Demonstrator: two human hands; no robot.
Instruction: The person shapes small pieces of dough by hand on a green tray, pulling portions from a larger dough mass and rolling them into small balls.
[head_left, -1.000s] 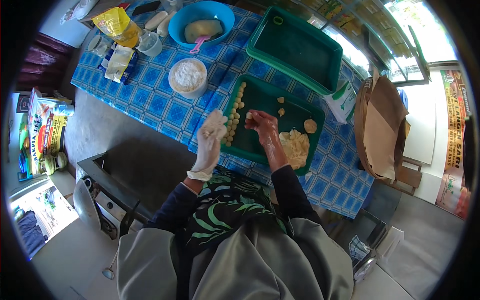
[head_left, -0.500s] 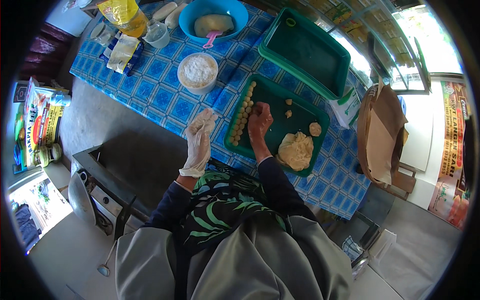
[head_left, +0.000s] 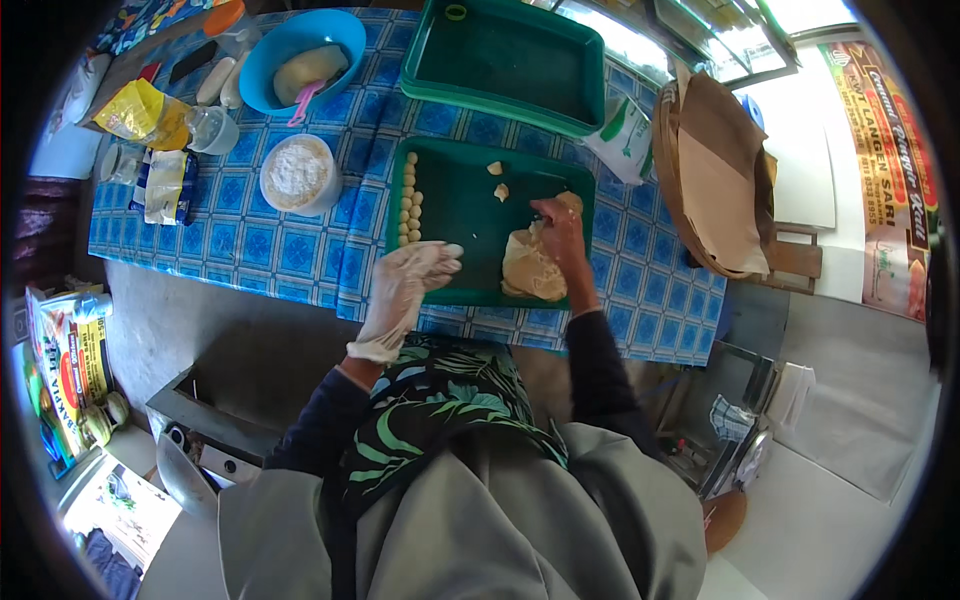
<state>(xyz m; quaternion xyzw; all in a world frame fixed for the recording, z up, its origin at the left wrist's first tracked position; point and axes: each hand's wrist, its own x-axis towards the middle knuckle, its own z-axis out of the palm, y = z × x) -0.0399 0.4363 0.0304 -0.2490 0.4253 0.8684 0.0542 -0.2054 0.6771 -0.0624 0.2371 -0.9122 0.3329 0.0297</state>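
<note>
A green tray (head_left: 465,292) lies in front of me, a column of small pale dough balls (head_left: 411,195) along its left side. My left hand (head_left: 405,283), in a clear plastic glove, hovers over the tray's near left corner with its fingers curled together; whatever they hold is hidden. Bare and bent, my right hand (head_left: 563,238) is closed at the upper edge of a big soft dough lump (head_left: 530,270). A tan filling ball (head_left: 570,201) sits just beyond its knuckles, partly covered. Two small dough pieces (head_left: 501,191) rest near the tray's far middle.
A tub of white flour (head_left: 299,175) and a blue bowl (head_left: 262,75) holding dough and a pink scoop stand to the left. Beyond the tray are stacked green trays (head_left: 500,110) and a white-green bag (head_left: 622,142). A round woven tray (head_left: 675,170) leans at right.
My right hand has moved from the row of balls rightward to the dough lump. The left hand has come over the tray's near edge. The view has shifted right.
</note>
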